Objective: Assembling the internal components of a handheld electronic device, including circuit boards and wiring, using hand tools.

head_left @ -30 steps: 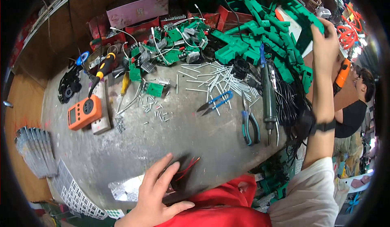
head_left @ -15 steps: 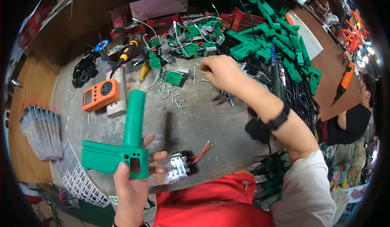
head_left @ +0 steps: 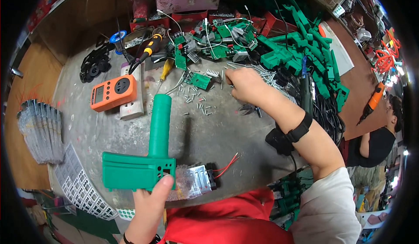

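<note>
Since a second ago, the right hand (head_left: 244, 83) has left the green casing pile (head_left: 277, 57) for the metal pins (head_left: 265, 73), and a green housing (head_left: 142, 170) has reached the left hand (head_left: 150, 200), which grips it, thumb on its face. A plastic-wrapped metal part (head_left: 190, 183) with red wires lies just right of the housing; a sheet of printed stickers (head_left: 83, 191) to its left. Beyond the housing spreads scuffed grey tabletop (head_left: 218, 139), with an orange meter (head_left: 113, 94) toward the left, its display too small to read. Right of the housing, the right forearm (head_left: 279, 108) partly hides the snips (head_left: 248, 109); the right hand curls beside the metal pins, and I cannot tell whether it holds any. Behind the housing, successively farther, stand circuit boards (head_left: 218, 41), red bins (head_left: 190, 17) and a pink box (head_left: 187, 0).
</note>
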Tool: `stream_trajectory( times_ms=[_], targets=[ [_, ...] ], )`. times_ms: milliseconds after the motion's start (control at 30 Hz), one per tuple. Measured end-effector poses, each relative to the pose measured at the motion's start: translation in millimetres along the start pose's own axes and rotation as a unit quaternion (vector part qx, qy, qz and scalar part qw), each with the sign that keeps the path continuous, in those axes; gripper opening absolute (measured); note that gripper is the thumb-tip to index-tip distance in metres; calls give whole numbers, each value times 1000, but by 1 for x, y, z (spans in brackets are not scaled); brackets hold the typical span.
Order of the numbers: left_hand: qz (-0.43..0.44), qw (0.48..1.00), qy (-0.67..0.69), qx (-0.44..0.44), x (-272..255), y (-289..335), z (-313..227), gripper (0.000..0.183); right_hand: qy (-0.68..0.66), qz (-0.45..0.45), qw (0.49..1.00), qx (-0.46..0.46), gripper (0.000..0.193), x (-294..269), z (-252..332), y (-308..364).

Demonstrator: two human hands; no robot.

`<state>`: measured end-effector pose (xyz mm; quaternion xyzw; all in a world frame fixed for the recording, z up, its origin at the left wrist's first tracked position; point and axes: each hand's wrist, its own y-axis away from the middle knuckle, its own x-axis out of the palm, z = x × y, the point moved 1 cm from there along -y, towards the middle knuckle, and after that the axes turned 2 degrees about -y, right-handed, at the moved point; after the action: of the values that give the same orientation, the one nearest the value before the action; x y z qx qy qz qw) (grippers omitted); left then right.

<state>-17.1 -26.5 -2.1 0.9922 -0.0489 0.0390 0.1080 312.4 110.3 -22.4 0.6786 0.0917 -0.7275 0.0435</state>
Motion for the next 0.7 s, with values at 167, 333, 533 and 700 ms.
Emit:
stream_trajectory(
  times_ms=[167, 333, 533, 700],
  targets=[
    [37, 998, -36, 19, 3, -10, -8, 42, -383, -58, 921, 45, 21, -91, 49, 38],
    [106, 977, 185, -3, 24, -21, -14, 59, -543, -120, 824, -103, 18, -118, 122, 97],
    [149, 972, 181, -5, 21, -11, -11, 57, -606, -71, 792, -22, 18, -117, 123, 115],
    [108, 981, 152, 46, 25, -4, -6, 51, -649, -19, 760, 36, 19, -111, 118, 122]
  ],
)
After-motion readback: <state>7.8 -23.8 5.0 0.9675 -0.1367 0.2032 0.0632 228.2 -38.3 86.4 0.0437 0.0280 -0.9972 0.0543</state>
